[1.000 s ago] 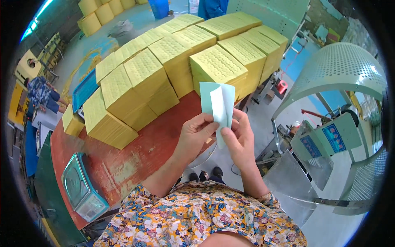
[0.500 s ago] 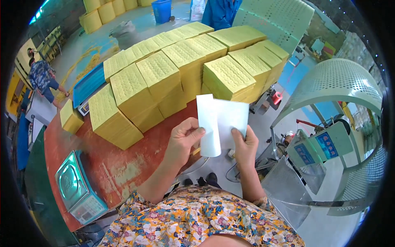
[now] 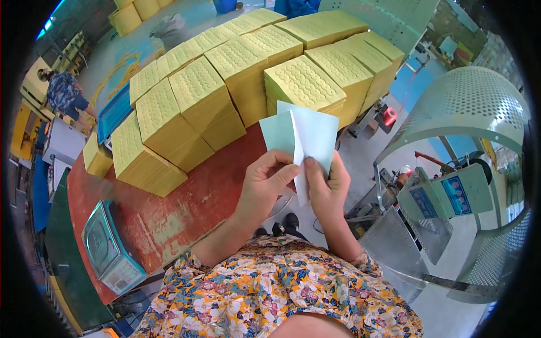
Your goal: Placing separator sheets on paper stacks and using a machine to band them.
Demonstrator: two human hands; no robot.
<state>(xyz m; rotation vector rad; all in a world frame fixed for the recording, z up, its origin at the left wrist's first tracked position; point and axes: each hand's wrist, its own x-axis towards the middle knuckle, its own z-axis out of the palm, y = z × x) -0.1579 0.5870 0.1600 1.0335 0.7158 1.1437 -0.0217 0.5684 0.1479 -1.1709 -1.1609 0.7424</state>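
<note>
A red table (image 3: 152, 217) is filling the left and centre of the frame, its top showing pale patches. The floor (image 3: 115, 62) is spreading pale blue across the upper left, below a dark wall (image 3: 84, 19). A light (image 3: 48, 23) is glowing at the upper left edge. A pale green panel (image 3: 389, 25) is standing at the top, right of centre, while a perforated cover (image 3: 468, 104) is arching at the right.

Left grip (image 3: 269, 180) and right grip (image 3: 328, 186) hold folded pale paper (image 3: 316, 130).
</note>
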